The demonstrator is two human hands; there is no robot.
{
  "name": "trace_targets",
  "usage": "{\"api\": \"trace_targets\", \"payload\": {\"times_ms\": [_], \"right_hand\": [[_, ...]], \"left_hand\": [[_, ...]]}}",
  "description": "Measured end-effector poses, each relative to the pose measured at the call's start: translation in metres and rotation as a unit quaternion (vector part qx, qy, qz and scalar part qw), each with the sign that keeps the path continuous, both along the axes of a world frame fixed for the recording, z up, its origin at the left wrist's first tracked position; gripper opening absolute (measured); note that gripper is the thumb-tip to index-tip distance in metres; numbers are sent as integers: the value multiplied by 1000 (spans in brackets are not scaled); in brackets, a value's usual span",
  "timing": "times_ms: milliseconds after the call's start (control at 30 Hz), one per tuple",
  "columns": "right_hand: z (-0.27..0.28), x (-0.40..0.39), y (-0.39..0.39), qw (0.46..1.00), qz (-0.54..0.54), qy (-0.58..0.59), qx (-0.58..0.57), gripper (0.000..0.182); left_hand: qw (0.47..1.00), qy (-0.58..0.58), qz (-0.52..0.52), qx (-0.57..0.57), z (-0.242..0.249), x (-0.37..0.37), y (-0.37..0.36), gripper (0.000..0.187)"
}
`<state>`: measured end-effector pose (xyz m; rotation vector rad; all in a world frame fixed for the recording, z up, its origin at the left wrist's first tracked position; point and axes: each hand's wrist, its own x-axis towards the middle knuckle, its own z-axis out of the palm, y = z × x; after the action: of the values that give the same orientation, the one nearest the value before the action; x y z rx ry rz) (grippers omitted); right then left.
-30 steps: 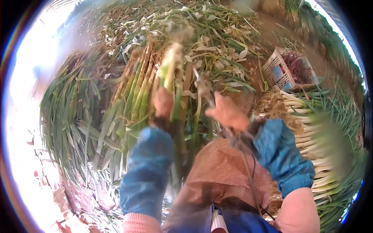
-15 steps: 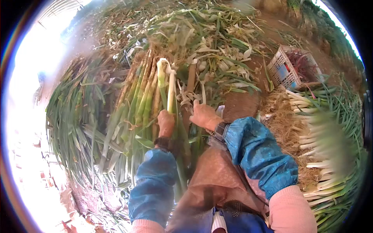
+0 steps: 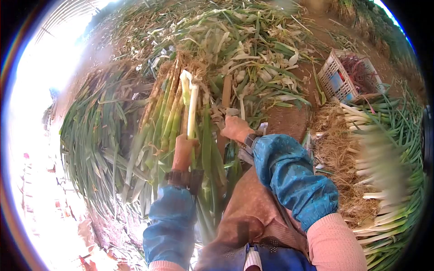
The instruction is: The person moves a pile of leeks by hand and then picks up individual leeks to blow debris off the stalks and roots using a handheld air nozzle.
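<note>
My left hand is closed round a green onion and holds it upright. Its white stalk rises bare above my fist, and a strip of outer leaf hangs folded over from its top. My right hand is closed beside it, a little to the right, next to a greyish, dirt-covered fitting. What its fingers grip is not clear. Behind and left of my left hand lie unpeeled green onions with brownish outer skins, their roots pointing away from me.
A large heap of green onions lies on the left. Stripped leaves cover the ground ahead. A plastic crate holding reddish strands stands at back right. Green onions with white stalks and bushy roots are rowed along the right.
My left hand, with the green onion, has moved slightly left and toward me. My right hand has stayed almost in place. The whole view has shifted a little.
</note>
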<state>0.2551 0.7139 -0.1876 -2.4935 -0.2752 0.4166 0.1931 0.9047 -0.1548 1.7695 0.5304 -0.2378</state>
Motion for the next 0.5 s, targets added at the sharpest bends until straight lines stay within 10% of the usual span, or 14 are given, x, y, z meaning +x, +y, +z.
{"api": "trace_targets", "payload": {"times_ms": [500], "right_hand": [[26, -16, 16, 997, 40, -53, 43, 42]], "left_hand": [[999, -26, 12, 44, -47, -18, 8, 14]]}}
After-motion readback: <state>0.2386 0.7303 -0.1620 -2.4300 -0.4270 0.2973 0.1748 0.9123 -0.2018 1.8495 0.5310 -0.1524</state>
